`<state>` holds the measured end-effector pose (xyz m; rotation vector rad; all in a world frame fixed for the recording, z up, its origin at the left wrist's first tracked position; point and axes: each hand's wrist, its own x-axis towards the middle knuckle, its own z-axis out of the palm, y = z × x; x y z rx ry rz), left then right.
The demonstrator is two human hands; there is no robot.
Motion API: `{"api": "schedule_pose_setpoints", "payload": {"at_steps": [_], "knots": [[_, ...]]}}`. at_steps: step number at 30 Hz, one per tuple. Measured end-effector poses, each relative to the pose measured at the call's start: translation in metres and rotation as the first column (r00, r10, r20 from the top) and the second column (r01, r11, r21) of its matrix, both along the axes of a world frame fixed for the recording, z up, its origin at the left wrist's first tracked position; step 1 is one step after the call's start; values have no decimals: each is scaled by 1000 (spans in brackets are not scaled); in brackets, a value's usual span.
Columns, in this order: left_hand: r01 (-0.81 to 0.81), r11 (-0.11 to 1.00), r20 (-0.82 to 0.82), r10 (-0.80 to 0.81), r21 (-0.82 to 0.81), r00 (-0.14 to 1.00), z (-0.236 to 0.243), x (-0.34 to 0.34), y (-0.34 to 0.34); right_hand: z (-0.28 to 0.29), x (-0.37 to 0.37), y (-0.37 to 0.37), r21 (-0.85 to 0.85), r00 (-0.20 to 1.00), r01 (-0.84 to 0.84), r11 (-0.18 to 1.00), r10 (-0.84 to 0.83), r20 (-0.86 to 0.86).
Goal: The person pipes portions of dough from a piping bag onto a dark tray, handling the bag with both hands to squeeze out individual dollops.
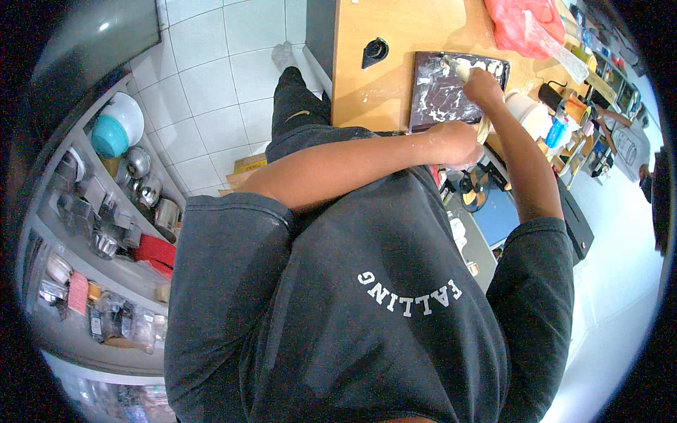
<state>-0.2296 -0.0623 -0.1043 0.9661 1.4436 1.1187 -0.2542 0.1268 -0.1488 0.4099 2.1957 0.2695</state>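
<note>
Right hand [483, 88]: curled closed around the front part of what looks like a pale piping bag [462, 71], above the far side of the tray; individual fingers partly hidden.
Left hand [455, 146]: bent into a fist just beyond the tray's near edge, apparently closed on the rear end of the same bag; how tightly, cannot tell.
Bag position: strung between the two hands, front end poking out past the right hand toward the upper left, middle largely covered by the right hand and wrist.
Tray [441, 95]: dark and rectangular, flat on the wooden table [391, 99], streaked with pale smears; pale blobs [499, 69] in a row along the far edge, close to the right hand.
Left of the tray: small black holder [375, 53] with a round opening, well apart from both hands.
Beyond the tray: crumpled red plastic bag [522, 28].
Right of the tray: white tub [527, 113], then a blue bottle [557, 131] amid clutter.
Far right: another person [627, 144] in grey.
Shelves [84, 240] at left: teal bowl [111, 135], metal bowls [139, 162] and a red container [155, 254].
Below the table edge: black fan [474, 189], partly hidden.
</note>
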Motion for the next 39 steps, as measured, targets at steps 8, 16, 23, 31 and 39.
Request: {"api": "schedule_pose_setpoints", "payload": {"at_steps": [8, 16, 23, 31, 39], "knots": [[8, 1000, -29, -7, 28, 1000, -3, 14, 0, 3, 14, -3, -7, 1000, 24, 1000, -24, 7], [-13, 998, -1, 13, 60, 1000, 10, 11, -7, 21, 22, -5, -18, 1000, -21, 1000, 21, -8], [78, 987, -130, -60, 138, 990, 10, 18, 1, 41, 16, -10, 38, 1000, 23, 999, -22, -2], [81, 996, 20, -82, 36, 996, 32, 14, -7, 58, 28, -13, 64, 993, 117, 991, -116, -16], [118, 975, -169, -87, 187, 982, 18, 24, -3, 55, 26, -6, 75, 994, 105, 992, -101, -47]]}}
